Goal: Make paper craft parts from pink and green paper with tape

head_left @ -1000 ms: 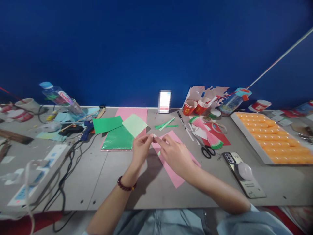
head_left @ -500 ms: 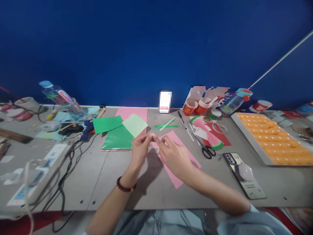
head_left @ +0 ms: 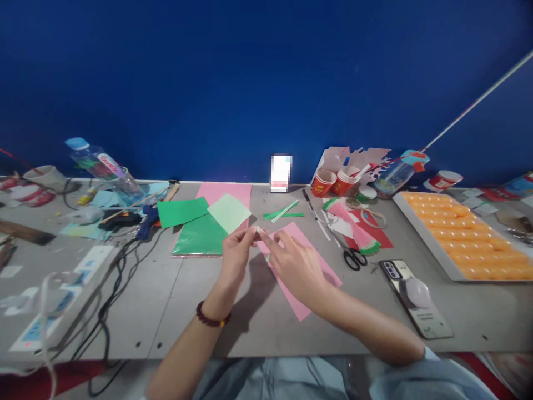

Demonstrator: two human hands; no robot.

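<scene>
My left hand [head_left: 239, 244] pinches a small whitish piece [head_left: 257, 229], which looks like paper, between thumb and forefinger. The fingertips of my right hand [head_left: 293, 258] meet it from the other side, also closed on it. Most of the piece is hidden by the fingers. Under my right hand a pink paper sheet [head_left: 302, 308] lies slantwise on the table. Just beyond the hands are a pale green paper square [head_left: 230, 213] and a few green paper strips [head_left: 283, 214].
Scissors [head_left: 353, 259], a phone [head_left: 416, 300] and a tray of orange balls [head_left: 470, 239] lie to the right. Red paper cups [head_left: 323, 182] stand at the back. Green paper [head_left: 183, 212], a blue glue gun [head_left: 146, 222], cables and a power strip [head_left: 70, 300] occupy the left.
Both hands hold nearly the same pose, the left shifted very slightly leftward. The small piece stays pinched between them, and nothing on the table has been moved.
</scene>
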